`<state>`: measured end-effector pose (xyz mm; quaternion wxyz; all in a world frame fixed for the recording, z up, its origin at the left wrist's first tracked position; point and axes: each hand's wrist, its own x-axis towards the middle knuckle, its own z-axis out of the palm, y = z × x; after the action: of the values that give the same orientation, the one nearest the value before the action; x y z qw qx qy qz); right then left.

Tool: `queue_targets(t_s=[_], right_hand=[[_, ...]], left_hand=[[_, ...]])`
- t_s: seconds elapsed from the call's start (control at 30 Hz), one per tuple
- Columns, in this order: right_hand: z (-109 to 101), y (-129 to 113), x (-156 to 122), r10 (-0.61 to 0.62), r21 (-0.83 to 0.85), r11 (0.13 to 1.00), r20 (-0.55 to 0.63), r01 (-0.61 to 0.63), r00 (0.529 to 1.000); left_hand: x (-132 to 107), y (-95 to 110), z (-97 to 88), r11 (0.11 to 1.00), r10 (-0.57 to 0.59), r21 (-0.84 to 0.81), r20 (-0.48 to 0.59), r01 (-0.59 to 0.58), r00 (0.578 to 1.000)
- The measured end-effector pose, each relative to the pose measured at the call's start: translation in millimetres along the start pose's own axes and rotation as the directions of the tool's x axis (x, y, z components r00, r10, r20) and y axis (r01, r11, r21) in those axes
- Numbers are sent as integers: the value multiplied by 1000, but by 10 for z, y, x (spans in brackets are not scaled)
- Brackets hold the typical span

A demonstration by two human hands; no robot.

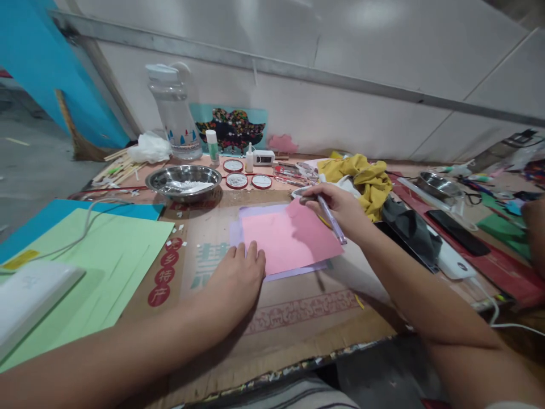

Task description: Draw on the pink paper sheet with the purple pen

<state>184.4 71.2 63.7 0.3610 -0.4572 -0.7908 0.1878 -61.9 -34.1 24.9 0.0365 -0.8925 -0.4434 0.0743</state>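
Observation:
A sheet of pink paper [281, 241] lies over light purple paper [235, 233] on the cardboard-covered table. My left hand [238, 278] rests flat at the pink sheet's left edge, its fingertips on the paper. Above the sheet's upper right corner, my right hand [340, 207] is closed around a purple pen [331, 218], which points down toward the sheet's right edge. Something small and dark shows at the right fingertips; I cannot make out what it is. The hand's shadow falls across the pink paper.
Behind the paper stand a steel bowl [183, 180], several red-rimmed round dishes [236, 180], a glue stick [212, 147] and a water bottle [172, 113]. Green paper [128, 255] lies left. Yellow cloth [361, 179], a white power bank [455, 258] and a phone [457, 232] lie right.

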Motion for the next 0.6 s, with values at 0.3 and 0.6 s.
queue_targets(t_s=[0.3, 0.6], right_hand=[[537, -252, 157, -293, 33, 954, 326, 299, 899], [958, -6, 170, -231, -6, 962, 520, 274, 822]], left_hand=[[142, 25, 134, 996, -64, -69, -40, 61, 997], [139, 52, 124, 993, -96, -67, 50, 99, 994]])
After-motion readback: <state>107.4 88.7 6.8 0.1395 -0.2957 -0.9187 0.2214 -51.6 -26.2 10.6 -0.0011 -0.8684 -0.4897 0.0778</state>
